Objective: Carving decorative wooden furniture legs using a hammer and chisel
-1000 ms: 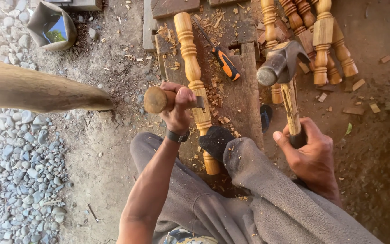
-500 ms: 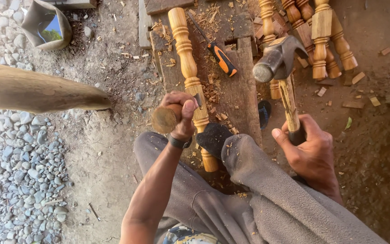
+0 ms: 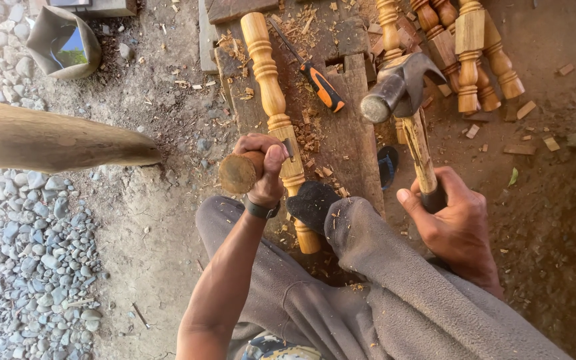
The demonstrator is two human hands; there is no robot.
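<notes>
Two hands are busy over one turned wooden spindle (image 3: pixel 276 113), which lies lengthwise down the left side of a rough plank (image 3: pixel 351 100) on the dirt ground, its near end pinned under a dark-socked foot (image 3: pixel 311 203). The left hand (image 3: pixel 261 170) has its grip closed round a wooden-handled chisel (image 3: pixel 240 172), blade set against the spindle's lower half. The right hand (image 3: pixel 451 220) grips a claw hammer (image 3: pixel 400 93) low on its shaft, head raised well off to the right of the chisel. This looks like the carving step, between blows; a strike would call for swinging the hammer across onto the chisel's butt. An orange-handled screwdriver (image 3: pixel 320 83) lies mid-plank, and more spindles (image 3: pixel 468 53) are stacked beyond its far right corner.
</notes>
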